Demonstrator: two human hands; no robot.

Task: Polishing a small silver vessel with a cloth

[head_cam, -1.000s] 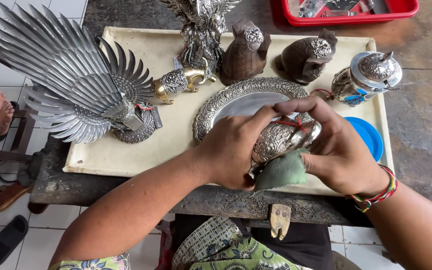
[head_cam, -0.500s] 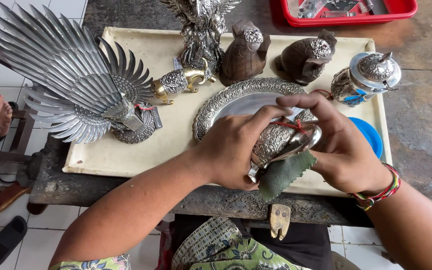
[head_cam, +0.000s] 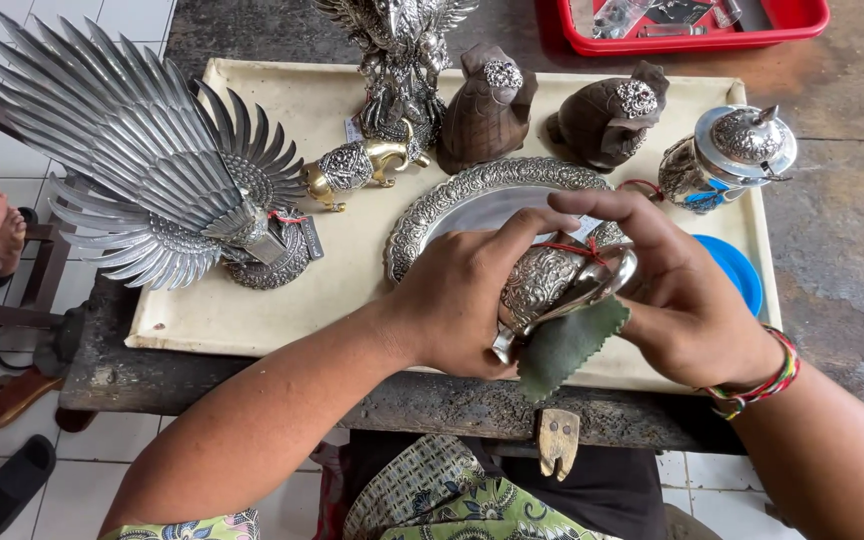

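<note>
While both hands' grip clasps embossed silver piece (head_cam: 552, 280), cream tray (head_cam: 282, 310) tops worn wooden bench (head_cam: 832, 230); white tile floor (head_cam: 12, 20).

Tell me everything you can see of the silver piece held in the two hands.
The silver piece is a small ornament of shiny metal, densely embossed on its rounded body, with a smooth polished edge at the right. A red thread is tied around its top. It is held tilted above the front of the cream tray, the left hand gripping its left side and the right hand pressing a green cloth under it.
</note>
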